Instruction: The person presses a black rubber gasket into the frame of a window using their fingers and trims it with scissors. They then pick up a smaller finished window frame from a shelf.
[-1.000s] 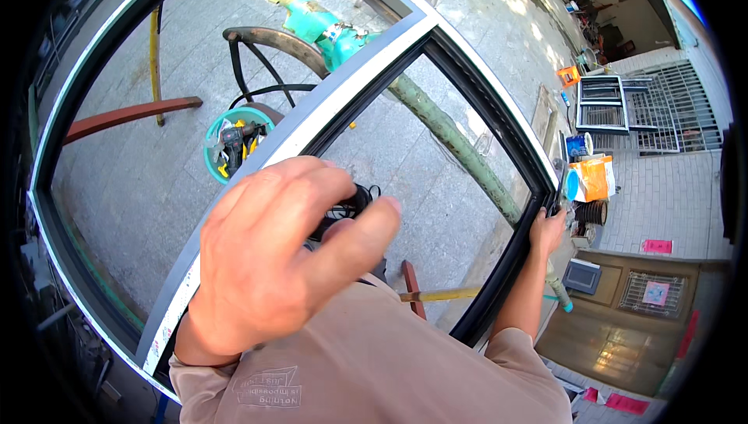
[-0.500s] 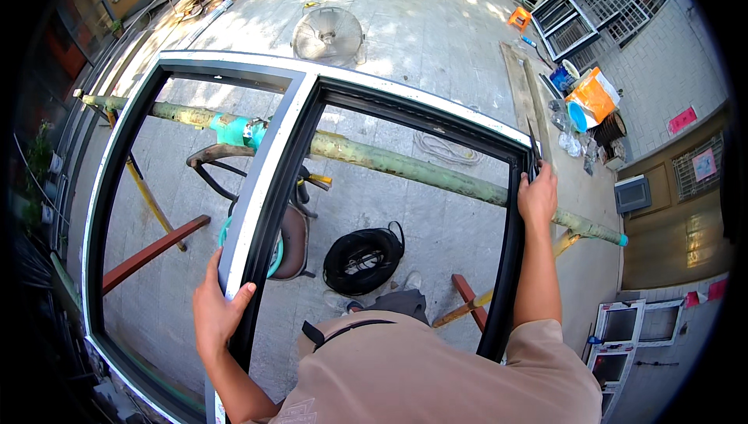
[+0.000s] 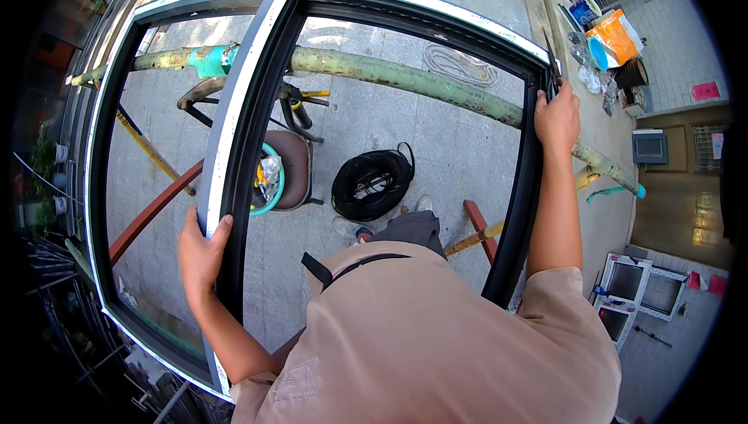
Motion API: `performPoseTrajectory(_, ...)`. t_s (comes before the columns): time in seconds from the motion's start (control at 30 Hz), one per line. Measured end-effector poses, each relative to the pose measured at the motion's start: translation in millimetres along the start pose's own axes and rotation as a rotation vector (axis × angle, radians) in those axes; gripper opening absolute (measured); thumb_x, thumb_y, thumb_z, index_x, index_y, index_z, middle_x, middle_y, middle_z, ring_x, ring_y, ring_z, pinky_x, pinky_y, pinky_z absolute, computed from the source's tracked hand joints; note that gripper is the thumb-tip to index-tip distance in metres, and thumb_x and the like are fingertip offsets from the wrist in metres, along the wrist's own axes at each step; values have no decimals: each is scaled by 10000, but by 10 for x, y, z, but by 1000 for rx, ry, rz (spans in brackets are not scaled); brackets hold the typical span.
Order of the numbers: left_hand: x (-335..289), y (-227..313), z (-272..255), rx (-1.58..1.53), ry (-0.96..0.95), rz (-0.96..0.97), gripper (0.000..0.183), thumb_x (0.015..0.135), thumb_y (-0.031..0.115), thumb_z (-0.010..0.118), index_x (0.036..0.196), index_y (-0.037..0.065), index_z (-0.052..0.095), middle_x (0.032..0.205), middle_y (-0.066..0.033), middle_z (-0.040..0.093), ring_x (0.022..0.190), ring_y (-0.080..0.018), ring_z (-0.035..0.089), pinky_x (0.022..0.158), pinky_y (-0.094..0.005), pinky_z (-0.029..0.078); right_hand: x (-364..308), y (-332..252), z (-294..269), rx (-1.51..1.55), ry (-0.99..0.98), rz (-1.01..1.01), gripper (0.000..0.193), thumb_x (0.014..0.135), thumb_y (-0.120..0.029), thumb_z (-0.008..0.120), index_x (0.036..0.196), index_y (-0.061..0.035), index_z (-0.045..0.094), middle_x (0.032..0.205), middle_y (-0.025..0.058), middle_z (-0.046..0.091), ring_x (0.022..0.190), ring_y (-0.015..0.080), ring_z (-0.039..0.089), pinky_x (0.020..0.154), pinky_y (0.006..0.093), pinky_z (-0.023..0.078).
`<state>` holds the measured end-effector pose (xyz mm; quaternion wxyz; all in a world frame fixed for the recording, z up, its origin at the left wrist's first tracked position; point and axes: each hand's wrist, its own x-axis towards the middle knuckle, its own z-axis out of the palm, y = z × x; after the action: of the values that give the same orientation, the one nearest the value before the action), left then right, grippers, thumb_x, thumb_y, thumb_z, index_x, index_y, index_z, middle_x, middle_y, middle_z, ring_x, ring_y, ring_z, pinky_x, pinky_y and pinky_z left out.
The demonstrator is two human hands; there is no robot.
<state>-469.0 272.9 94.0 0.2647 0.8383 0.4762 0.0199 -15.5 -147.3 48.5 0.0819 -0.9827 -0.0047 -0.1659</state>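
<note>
A large two-pane window frame, silver-white outside and black inside, lies without glass on a green pipe. My left hand grips its middle bar, thumb on top and fingers over the left edge. At the far right corner my right hand is closed around the black side bar. A thin dark pointed piece sticks up by its fingertips; I cannot tell what it is. The undersides of my fingers are hidden.
Below the frame, a coil of black strip lies by my feet. A brown chair stands beside a teal-rimmed basin. Red and yellow support legs slant under the pipe. Buckets and an orange bag sit at the right wall.
My view has shifted, so the frame and pipe sit higher in the picture. Both hands keep their places on the frame. More of the basin shows beside the middle bar.
</note>
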Motion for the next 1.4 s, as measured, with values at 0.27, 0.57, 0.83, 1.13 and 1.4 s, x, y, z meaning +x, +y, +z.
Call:
performPoseTrajectory(0.27,-123,-50,176,-26,20,63,498,917,309,778,1232,-61,669,943,-272,761,838,-354,757,818,-442,571,204,110,147,-55,-29,-32,527,1004,-341,708,1471,-137,574,1332,256,673,1213,455,677,1022,547,543)
performPoseTrajectory(0.57,-603,417,411,53,-1,-11,514,903,267,783,1249,-87,647,918,-266,751,824,-361,747,825,-449,569,290,910,95,-95,-13,-80,498,1036,-323,676,1489,-163,547,1314,248,673,1188,445,685,993,535,546)
performPoseTrajectory(0.83,-1079,716,819,-43,35,66,492,909,170,770,1305,-86,631,1015,-275,750,915,-385,737,908,-453,557,416,1478,-58,-87,-18,-27,498,1023,-291,688,1478,-152,539,1293,253,655,1134,458,701,973,544,564)
performPoseTrajectory(1.13,-1384,1005,1046,45,36,65,509,916,205,760,1314,-84,627,1006,-289,760,921,-405,760,874,-460,566,494,1895,-127,-55,-62,11,494,1012,-272,705,1460,-143,544,1265,251,652,1093,466,704,931,537,581)
performPoseTrajectory(1.4,-1305,1164,1054,112,81,-28,539,848,348,793,1239,-8,684,915,-297,753,888,-474,761,812,-502,577,521,2002,-7,-26,-19,-90,504,1026,-318,705,1479,-158,554,1223,237,675,1104,445,696,936,536,554)
